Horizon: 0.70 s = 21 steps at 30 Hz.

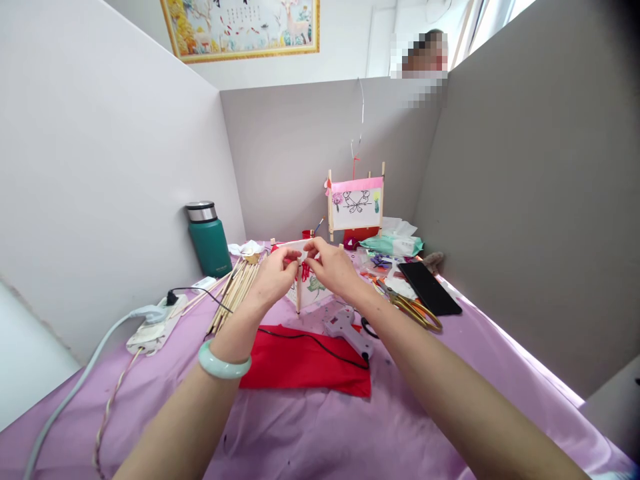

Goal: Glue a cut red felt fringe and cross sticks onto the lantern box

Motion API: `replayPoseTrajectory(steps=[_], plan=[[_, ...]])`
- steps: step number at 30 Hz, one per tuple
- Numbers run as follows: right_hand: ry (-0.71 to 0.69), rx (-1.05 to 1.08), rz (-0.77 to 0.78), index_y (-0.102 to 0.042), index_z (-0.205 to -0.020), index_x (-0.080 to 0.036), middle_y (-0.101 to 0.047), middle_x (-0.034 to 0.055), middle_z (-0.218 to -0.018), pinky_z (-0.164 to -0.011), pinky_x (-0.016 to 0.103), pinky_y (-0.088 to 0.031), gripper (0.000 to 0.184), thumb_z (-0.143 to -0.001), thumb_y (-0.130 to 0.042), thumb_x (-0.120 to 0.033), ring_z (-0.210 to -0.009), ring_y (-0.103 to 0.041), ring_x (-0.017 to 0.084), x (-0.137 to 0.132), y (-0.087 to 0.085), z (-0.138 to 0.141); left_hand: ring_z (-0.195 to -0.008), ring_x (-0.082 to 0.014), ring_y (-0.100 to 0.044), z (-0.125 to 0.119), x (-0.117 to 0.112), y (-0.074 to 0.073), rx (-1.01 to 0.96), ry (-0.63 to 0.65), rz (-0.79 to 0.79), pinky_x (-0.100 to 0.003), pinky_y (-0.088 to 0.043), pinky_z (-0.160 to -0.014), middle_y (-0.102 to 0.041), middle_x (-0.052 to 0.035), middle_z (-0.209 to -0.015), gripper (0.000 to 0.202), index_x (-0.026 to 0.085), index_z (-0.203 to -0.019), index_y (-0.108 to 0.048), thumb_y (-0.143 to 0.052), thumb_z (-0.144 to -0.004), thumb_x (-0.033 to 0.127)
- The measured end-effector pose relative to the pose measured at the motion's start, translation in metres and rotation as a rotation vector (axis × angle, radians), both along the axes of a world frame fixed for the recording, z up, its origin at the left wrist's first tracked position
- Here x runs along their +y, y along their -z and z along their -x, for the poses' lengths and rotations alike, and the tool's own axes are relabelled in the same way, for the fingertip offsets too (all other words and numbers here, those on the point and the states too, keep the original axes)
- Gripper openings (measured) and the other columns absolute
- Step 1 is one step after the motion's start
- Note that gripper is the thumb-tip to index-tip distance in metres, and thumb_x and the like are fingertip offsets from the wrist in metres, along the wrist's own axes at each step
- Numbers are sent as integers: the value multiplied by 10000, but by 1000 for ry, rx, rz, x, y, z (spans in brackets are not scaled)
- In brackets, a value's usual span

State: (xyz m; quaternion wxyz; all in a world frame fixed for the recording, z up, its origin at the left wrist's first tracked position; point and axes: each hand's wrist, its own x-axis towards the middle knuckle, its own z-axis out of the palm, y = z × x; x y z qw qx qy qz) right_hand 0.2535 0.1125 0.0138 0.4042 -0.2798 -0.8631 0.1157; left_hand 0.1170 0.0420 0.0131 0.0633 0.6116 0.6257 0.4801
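A small paper lantern (316,287) with white painted panels and wooden stick corners stands on the cloth. My left hand (279,272) is closed in a pinch at the top of its nearest corner stick (299,297). From the other side my right hand (331,265) pinches at that same corner, its fingertips close to the left ones. Red strands hang on the panel below the fingers. What lies right between the fingertips is too small to make out. Just in front are a hot glue gun (347,331) and a red cloth (305,367).
At left stand a green bottle (210,240), a bundle of wooden sticks (235,293) and a power strip (155,333). To the right lie gold-handled scissors (413,310), a black phone (430,288) and a wipes pack (395,244). Another lantern (357,205) hangs behind. Grey partitions (320,147) surround the table.
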Motion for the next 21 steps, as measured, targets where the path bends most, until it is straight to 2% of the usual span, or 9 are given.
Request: replayPoseTrajectory(steps=[4,8,13,17,21], plan=[[-6,-35,30,-570,-995,-199,-687,12,-911,-676,230,-385,191,-816,-513,-170,-751,-613,126,4,-7,1,-814,-173,-633,-1,-2,-2,20,-33,9,-323,-498,-763,-674,-64,-989,223,162,-979,-625,-503,-793,154],[-9,-93,30,-596,-920,-203,-691,-1,-848,-640,219,-365,146,-786,-545,-180,-754,-607,131,5,-13,2,-758,-161,-620,-3,-4,0,69,-120,-98,-310,-481,-729,-656,-60,-955,183,155,-925,-605,-539,-757,127],[-40,-138,42,-628,-835,-196,-690,-4,-818,-629,203,-374,99,-771,-552,-197,-731,-594,114,7,-19,3,-715,-159,-592,-13,-10,18,163,-211,-284,-290,-450,-688,-636,-25,-802,59,173,-821,-582,-539,-782,159],[-41,-226,71,-651,-772,-184,-690,2,-802,-620,192,-379,91,-728,-574,-167,-725,-588,109,11,-29,6,-696,-163,-590,-21,-11,33,163,-248,-267,-280,-425,-650,-638,-17,-750,56,177,-821,-592,-544,-791,175],[-73,-366,124,-668,-748,-173,-683,1,-736,-552,186,-358,106,-687,-592,-133,-634,-568,97,14,-41,11,-682,-160,-592,-23,-9,36,122,-254,-236,-275,-411,-642,-640,-6,-731,44,181,-801,-591,-556,-777,170]])
